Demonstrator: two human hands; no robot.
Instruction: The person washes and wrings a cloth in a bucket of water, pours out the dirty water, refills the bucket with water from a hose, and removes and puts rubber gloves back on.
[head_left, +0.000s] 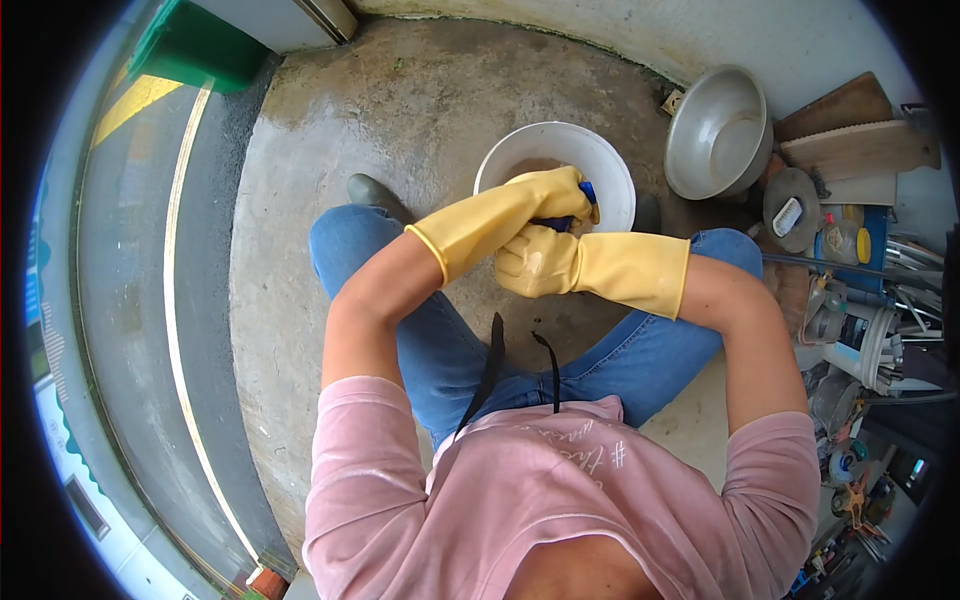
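Observation:
Both hands wear yellow rubber gloves and meet over the near side of a white bucket. My left hand is closed around a blue item, which shows in small parts between the fingers; its shape is mostly hidden. Just below it, my right hand is closed in a fist against the blue item's lower side, its glove shiny and wet. What the right fingers hold is hidden. Inside the bucket, brownish contents show behind the left glove.
A metal basin leans by the wall at the right. Beside it are wooden boards, a round lid with a brush, a yellow-capped container and a tub of metal pieces. A green bin stands upper left.

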